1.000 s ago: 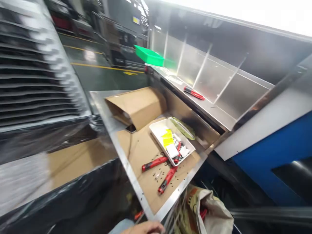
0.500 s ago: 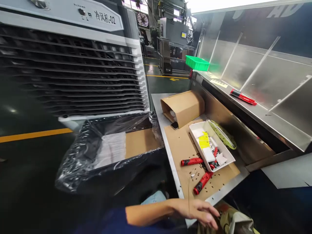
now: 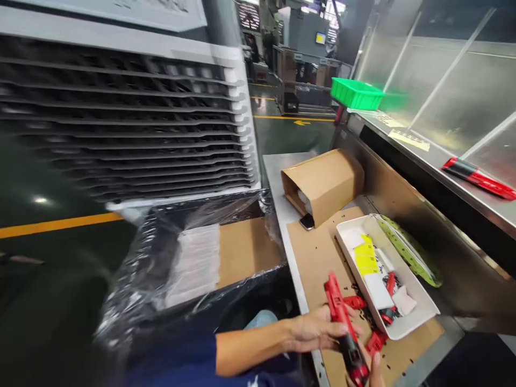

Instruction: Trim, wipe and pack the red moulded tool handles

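Between the left hand's thumb and fingers a red tool is pinched, tilted, at the lower right of the frame; the right hand, partly cut off by the bottom edge, grasps its black end. Just right lies the white tray, below a brown bag; the green bin sits upper right.

The tool you hold has a hard red and black plastic shell, slightly glossy. Your tray is smooth white plastic; the far bin is bright green plastic. The table is smooth, dull-shining metal under a matt cardboard sheet. At left, the liner is glossy, wrinkled black film. Your sleeve is matt blue cloth.
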A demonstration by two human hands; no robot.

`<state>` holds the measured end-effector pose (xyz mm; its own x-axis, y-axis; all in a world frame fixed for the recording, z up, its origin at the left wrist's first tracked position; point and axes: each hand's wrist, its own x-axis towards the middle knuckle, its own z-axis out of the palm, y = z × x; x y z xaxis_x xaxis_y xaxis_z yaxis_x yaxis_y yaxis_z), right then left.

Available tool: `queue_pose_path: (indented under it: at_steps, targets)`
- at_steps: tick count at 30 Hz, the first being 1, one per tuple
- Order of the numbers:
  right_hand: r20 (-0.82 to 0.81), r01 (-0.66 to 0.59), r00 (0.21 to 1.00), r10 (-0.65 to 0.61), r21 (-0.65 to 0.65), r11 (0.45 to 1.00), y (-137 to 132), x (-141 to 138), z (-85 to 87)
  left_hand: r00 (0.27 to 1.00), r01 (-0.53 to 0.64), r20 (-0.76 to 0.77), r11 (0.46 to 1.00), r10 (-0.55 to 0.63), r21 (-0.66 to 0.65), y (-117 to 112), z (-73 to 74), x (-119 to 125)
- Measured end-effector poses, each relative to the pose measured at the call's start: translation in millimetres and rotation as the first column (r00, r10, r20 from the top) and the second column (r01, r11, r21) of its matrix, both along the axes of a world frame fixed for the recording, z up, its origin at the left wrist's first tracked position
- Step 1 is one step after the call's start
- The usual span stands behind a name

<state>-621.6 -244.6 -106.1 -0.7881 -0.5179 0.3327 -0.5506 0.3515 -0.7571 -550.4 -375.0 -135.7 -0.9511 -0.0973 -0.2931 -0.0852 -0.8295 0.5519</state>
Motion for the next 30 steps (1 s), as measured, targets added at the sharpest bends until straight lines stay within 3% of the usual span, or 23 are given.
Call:
queue_pose_path:
  at_steps: [4,7,9,13,18,24,30]
  targets:
    - [0.03,0.179,0.984,-0.177,-0.075,0.981,-13,-5,-4.7,0.986,-0.149,-0.083,0.989,0.148,-0.004,-54,6.3,-6]
    - [0.214,0.316,0.935,-0.284,-0.138,0.939,-36,-6,-6.9,0.968,-0.199,-0.16,0.98,0.195,-0.014,-78,5.3,-18]
    - [0.362,0.335,0.892,-0.269,-0.131,0.933,-53,-5,-8.5,0.963,-0.212,-0.179,0.977,0.203,-0.029,-88,6.0,-25]
    - [0.578,0.33,0.791,-0.199,-0.13,0.935,-82,-8,-10.0,0.975,-0.175,-0.152,0.981,0.16,-0.087,-98,12.2,-35]
    - [0.653,0.39,0.734,-0.186,-0.181,0.903,-99,-14,-5.6,0.988,-0.075,-0.139,0.994,0.064,-0.077,-101,14.0,-45]
    - [0.654,0.484,0.717,-0.241,-0.219,0.847,-108,-15,2.4,0.987,-0.032,-0.162,0.999,0.025,-0.043,-102,10.6,-58]
    - [0.618,0.493,0.735,-0.278,-0.206,0.846,-102,-22,-4.2,0.983,0.012,-0.18,0.995,-0.029,-0.094,-107,13.2,-66]
